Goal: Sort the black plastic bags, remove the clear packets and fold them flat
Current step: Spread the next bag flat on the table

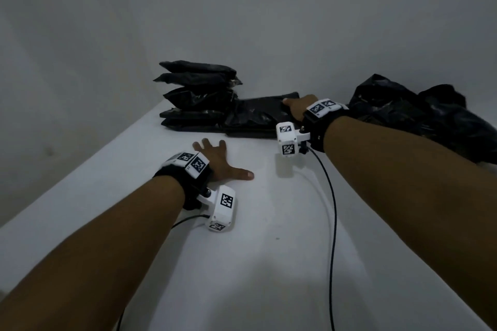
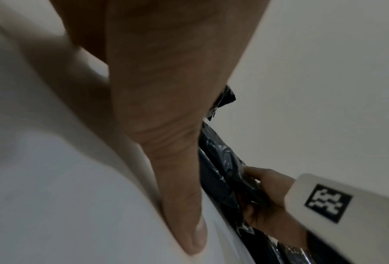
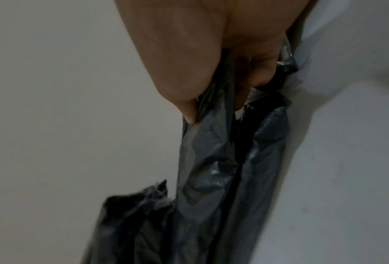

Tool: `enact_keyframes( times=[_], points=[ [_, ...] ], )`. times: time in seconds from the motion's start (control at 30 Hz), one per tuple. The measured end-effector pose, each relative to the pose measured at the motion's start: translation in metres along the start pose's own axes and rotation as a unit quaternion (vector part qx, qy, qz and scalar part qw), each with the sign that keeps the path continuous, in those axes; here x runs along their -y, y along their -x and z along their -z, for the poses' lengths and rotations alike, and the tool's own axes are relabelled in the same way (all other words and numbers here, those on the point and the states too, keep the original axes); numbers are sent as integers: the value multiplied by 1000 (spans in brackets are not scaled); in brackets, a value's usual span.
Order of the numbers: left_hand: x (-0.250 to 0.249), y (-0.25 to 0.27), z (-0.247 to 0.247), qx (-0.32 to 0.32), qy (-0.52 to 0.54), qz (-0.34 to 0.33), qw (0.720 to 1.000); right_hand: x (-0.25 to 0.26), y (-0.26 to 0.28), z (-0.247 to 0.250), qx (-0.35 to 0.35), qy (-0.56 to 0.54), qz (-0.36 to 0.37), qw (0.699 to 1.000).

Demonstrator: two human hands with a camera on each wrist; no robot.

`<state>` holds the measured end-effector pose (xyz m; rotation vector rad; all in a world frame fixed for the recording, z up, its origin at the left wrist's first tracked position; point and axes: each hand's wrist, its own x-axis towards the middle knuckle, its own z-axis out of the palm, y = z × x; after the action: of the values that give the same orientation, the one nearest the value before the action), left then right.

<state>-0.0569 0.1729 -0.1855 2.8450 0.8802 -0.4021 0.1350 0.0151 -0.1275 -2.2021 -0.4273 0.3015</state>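
A flat black plastic bag (image 1: 262, 115) lies at the back of the white table (image 1: 269, 223). My right hand (image 1: 294, 108) reaches over its right end. In the right wrist view the thumb (image 3: 185, 109) and curled fingers (image 3: 259, 71) pinch the edge of this black bag (image 3: 211, 160). My left hand (image 1: 222, 160) lies palm down on the bare table in front of the bag, fingers spread and holding nothing. The left wrist view shows its thumb (image 2: 180, 178) flat on the table, with the right hand (image 2: 266, 200) gripping the glossy bag (image 2: 220, 157) behind it.
A stack of several filled black packets (image 1: 197, 91) stands at the back, left of the flat bag. A crumpled heap of black bags (image 1: 422, 118) lies at the far right. Behind the table is a plain wall. Black cables (image 1: 332, 209) trail from my wrists across the table.
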Motion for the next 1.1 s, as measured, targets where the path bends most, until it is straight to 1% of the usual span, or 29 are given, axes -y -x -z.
enact_keyframes(
  times=[0.03, 0.07, 0.1, 0.13, 0.17, 0.2, 0.23, 0.3, 0.33, 0.4, 0.43, 0.5, 0.53, 0.57, 0.6, 0.67, 0.7, 0.77, 0.83, 0.9, 1.0, 1.03, 1.1],
  points=[
    [-1, -1, -1, 0, 0, 0, 1000, 2, 5, 0, -19, 16, 8, 1000],
    [-2, -1, 0, -1, -2, 0, 1000, 7, 14, 0, -33, 75, 32, 996],
    [-3, -1, 0, -4, -5, 0, 1000, 10, 24, -3, -50, 104, 49, 992],
    [-4, -1, 0, -7, -8, 1, 1000, 7, 25, -4, -54, 130, 65, 988],
    [-5, 0, 1, -9, -10, 1, 1000, 5, 24, -4, -52, 140, 67, 987],
    [-5, 0, 1, -10, -10, 0, 1000, 0, 16, -6, -51, 140, 63, 987],
    [-6, 1, 1, -8, -9, -1, 1000, -6, 12, -8, -33, 134, 59, 989],
    [-7, 3, 2, -4, -13, -1, 1000, -12, 7, -5, -84, 74, 62, 992],
    [-7, 3, 2, -4, -16, -1, 1000, -17, 5, 1, -108, 78, 63, 989],
    [-7, 4, 2, -4, -19, 0, 1000, -26, 10, 23, -144, 68, 87, 983],
    [-7, 5, 2, -3, -18, 1, 1000, -31, 17, 38, -163, 79, 99, 979],
    [-6, 6, 2, -2, -8, 4, 1000, -43, 39, 73, -203, 57, 113, 971],
    [-7, 8, 2, -2, 2, 4, 1000, -53, 46, 91, -225, 63, 115, 965],
    [-10, 10, 1, 0, 14, 1, 1000, -62, 56, 108, -238, 80, 107, 962],
    [-16, 14, 1, 2, 27, -6, 1000, -71, 64, 122, -244, 93, 80, 962],
    [-38, 23, 0, 14, 40, -37, 998, -89, 79, 142, -213, 79, -17, 974],
    [-51, 27, 0, 21, 44, -55, 997, -97, 85, 147, -189, 64, -53, 978],
    [-82, 33, -4, 29, 55, -87, 994, -112, 98, 150, -130, 26, -93, 987],
    [-107, 36, -12, 31, 55, -105, 992, -121, 104, 148, -98, -16, -128, 987],
    [-121, 38, -19, 26, 44, -104, 993, -124, 101, 148, -102, -76, -144, 981],
    [-124, 38, -23, 18, 33, -101, 994, -121, 93, 147, -119, -194, -147, 963],
    [-122, 38, -23, 20, 32, -103, 994, -118, 92, 145, -121, -226, -133, 957],
    [-117, 37, -22, 23, 39, -106, 993, -116, 88, 144, -133, -252, -95, 954]
  ],
)
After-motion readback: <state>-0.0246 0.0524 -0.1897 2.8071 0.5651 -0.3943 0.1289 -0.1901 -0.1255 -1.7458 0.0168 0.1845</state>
